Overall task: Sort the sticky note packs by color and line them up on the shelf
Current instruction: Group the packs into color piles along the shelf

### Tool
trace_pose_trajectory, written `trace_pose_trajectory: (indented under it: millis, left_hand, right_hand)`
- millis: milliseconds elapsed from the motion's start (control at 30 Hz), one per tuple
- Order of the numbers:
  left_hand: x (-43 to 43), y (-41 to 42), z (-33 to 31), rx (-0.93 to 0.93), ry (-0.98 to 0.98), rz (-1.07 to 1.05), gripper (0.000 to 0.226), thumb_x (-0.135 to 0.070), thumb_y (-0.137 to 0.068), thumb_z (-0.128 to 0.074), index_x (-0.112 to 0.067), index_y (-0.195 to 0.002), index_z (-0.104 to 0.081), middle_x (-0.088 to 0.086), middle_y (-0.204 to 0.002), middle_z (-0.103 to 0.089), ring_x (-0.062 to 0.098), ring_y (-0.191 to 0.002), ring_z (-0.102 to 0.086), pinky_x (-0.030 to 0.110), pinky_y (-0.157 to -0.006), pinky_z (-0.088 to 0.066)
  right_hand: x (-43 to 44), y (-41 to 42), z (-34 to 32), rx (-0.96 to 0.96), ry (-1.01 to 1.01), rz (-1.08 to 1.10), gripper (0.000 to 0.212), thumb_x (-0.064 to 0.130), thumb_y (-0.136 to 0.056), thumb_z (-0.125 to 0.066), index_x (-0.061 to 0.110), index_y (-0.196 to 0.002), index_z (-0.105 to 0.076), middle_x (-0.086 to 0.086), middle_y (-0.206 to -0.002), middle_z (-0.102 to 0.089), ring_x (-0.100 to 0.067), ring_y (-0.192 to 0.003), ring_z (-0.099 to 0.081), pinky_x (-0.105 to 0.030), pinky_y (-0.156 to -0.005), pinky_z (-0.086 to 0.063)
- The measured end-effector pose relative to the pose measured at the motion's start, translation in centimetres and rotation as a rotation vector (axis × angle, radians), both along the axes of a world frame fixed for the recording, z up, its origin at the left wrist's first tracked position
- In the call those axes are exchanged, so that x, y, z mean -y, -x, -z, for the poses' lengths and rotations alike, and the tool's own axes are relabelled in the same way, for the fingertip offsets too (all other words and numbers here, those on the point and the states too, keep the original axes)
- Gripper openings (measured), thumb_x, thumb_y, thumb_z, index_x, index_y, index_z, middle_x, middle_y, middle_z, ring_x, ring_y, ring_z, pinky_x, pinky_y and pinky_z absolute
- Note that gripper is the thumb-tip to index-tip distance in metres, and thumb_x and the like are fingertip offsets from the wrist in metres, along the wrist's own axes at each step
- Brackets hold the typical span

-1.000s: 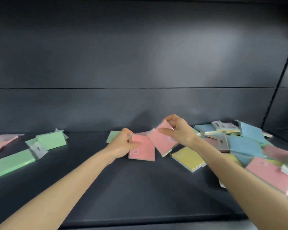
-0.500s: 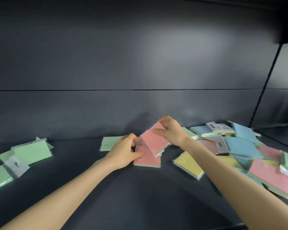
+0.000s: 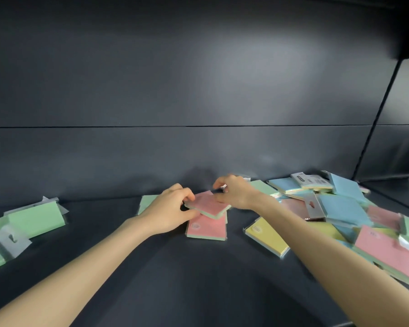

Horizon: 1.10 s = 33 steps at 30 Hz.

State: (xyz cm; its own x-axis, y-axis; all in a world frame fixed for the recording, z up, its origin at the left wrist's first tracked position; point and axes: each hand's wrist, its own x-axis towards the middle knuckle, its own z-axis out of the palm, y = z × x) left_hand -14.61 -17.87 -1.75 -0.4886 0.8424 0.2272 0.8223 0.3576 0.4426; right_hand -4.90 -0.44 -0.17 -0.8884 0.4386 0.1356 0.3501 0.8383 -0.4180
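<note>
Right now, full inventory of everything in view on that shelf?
upper pink pack: 1, pink, centre, tilted over the lower one
lower pink pack: 1, pink, flat on the shelf beneath it
lone green pack: 1, green, behind the left hand
green group: at least 2, green, far left
yellow pack: 1, yellow, right of the pink ones
mixed pile: count unclear; blue, pink, yellow, green; right side
shelf: 1, dark grey
left hand: fingers pinch the upper pink pack's left edge
right hand: fingers grip its far edge

The upper pink pack (image 3: 208, 205) has dropped almost flat onto the lower pink pack (image 3: 207, 228). The left hand (image 3: 168, 212) now pinches its edge.
</note>
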Motion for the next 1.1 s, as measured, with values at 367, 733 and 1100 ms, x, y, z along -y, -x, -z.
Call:
trace_pose_trajectory:
  millis: [367, 733, 1100]
  left_hand:
    - [-6.6, -5.5, -3.2, -0.189, 0.026, 0.162, 0.042, -0.04, -0.088, -0.059, -0.023, -0.125, -0.05, -0.005, -0.122, -0.046, 0.017, -0.117, -0.045, 0.034, -0.096, -0.039]
    - [-14.8, -9.0, -1.7, -0.18, 0.114, 0.092, 0.047, -0.045, -0.09, -0.056, -0.021, -0.129, -0.046, -0.001, -0.13, -0.044, 0.02, -0.125, -0.042, 0.036, -0.098, -0.038]
    - [-18.8, -9.0, 0.1, -0.021, 0.24, -0.172, 0.076, -0.063, -0.083, -0.053, -0.019, -0.142, -0.033, 0.008, -0.143, -0.036, 0.03, -0.13, -0.04, 0.04, -0.103, -0.038]
  right_hand:
    - [-4.8, -9.8, -2.8, 0.02, -0.205, 0.175, 0.035, 0.025, -0.089, -0.06, 0.014, -0.122, -0.058, -0.009, -0.13, -0.049, -0.028, -0.116, -0.049, -0.028, -0.094, -0.036]
    - [-12.1, -14.9, -2.3, 0.102, -0.214, 0.192, 0.039, 0.025, -0.088, -0.06, 0.016, -0.125, -0.056, -0.005, -0.134, -0.047, -0.024, -0.122, -0.047, -0.026, -0.096, -0.034]
    - [-17.6, -13.5, -1.4, 0.187, -0.137, 0.042, 0.054, 0.045, -0.087, -0.058, 0.018, -0.133, -0.048, -0.004, -0.136, -0.05, -0.025, -0.125, -0.045, -0.04, -0.103, -0.039]
